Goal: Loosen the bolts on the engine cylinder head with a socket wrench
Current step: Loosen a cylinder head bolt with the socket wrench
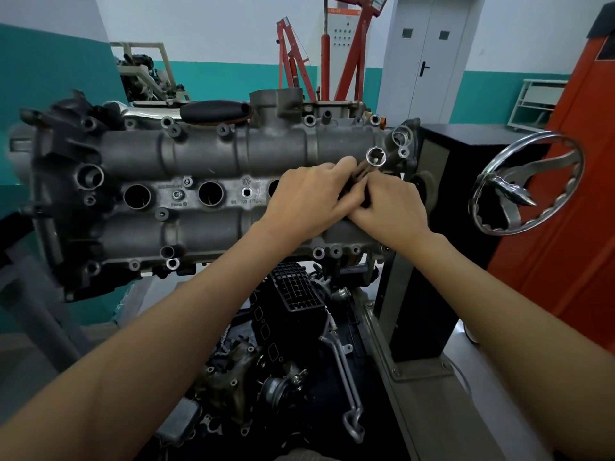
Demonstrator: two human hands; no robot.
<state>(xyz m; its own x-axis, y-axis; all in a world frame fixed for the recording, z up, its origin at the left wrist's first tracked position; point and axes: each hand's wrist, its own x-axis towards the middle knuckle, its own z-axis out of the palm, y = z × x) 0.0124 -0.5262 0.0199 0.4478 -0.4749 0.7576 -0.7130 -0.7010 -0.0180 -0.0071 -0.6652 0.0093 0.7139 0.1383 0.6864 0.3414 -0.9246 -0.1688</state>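
The grey engine cylinder head (199,151) lies across the middle of the view on a stand, with bolts (178,195) and round plug holes along its centre. Both hands meet over its right part. My left hand (309,197) and my right hand (389,207) both grip the socket wrench (375,157). Its shiny open socket end sticks up just past my fingertips. The wrench handle is mostly hidden between my fingers.
A chrome handwheel (527,188) juts out from the black stand column (442,247) at right. An orange cabinet (579,207) stands beyond it. Loose engine parts (293,354) fill the tray below the head. A red engine hoist (332,58) stands at the back.
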